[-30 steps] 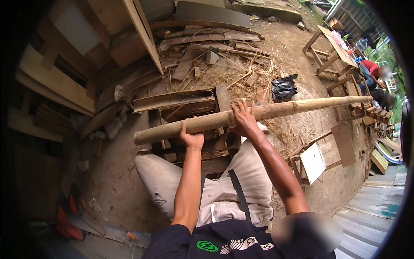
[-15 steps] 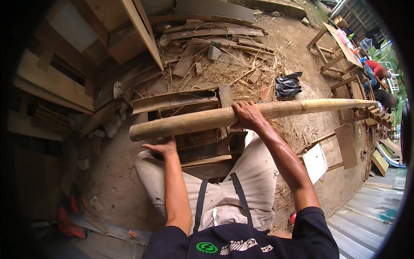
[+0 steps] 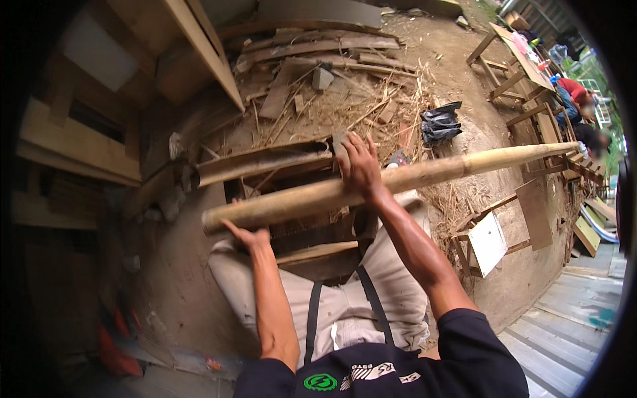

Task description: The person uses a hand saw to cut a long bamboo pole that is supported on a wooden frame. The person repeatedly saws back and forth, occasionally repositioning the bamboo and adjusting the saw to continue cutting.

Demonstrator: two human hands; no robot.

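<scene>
A long pale bamboo pole [image 3: 302,202] lies across in front of me, its cut end at the left and its thinner end reaching far right. My left hand [image 3: 252,237] cups the pole near the cut end from underneath. Its thumb presses the near side and fingertips show beyond the far side. My right hand [image 3: 360,169] rests its palm on top of the pole, fingers stretched out away from me. Beneath the pole, between my knees, is a low wooden frame [image 3: 312,252]. A split, hollow bamboo half [image 3: 265,162] lies just beyond.
Scrap boards [image 3: 318,46] and strips litter the ground ahead, near a black plastic bag [image 3: 441,123]. Wooden furniture [image 3: 73,142] stands close on the left. At the right are a white panel [image 3: 488,243], a wooden table [image 3: 511,50] and a person in red [image 3: 572,93].
The pole's cut end has dropped slightly toward me. My left thumb has come up against its near side. My right hand's fingers, wrapped round the pole before, now stretch out.
</scene>
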